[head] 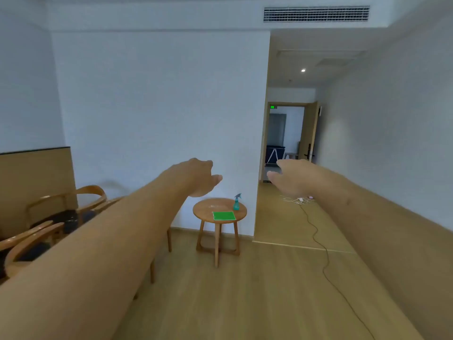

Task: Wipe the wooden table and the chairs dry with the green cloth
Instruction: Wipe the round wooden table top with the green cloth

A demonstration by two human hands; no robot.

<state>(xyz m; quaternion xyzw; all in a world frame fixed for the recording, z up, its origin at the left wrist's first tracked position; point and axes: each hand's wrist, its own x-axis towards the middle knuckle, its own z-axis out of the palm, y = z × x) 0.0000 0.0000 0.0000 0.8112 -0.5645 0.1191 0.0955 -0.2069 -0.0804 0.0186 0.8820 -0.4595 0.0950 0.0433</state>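
At the far left, two curved-back wooden chairs (49,224) with dark seat pads stand against a tan wall panel (34,182), their bent armrests smooth and glossy. A bare forearm crosses in front of them, ending in the left hand (198,177), which is raised in the air with fingers loosely curled and nothing in its grasp. Below and just right of it stands the round wooden table (208,209), a small light-brown piece on slanted legs joined by a low stretcher. On its top lies the green cloth (224,215), folded flat into a neat rectangle near the front edge, and behind it, toward the right rim, stands a translucent teal spray bottle (237,202), upright. A faint wet sheen shows on the tabletop left of the bottle. Further right, the right hand (291,177) is held out, fingers relaxed and spread, empty. Beneath it a dark cable (318,241) snakes over the pale plank floor (245,290) toward an open doorway (286,136).
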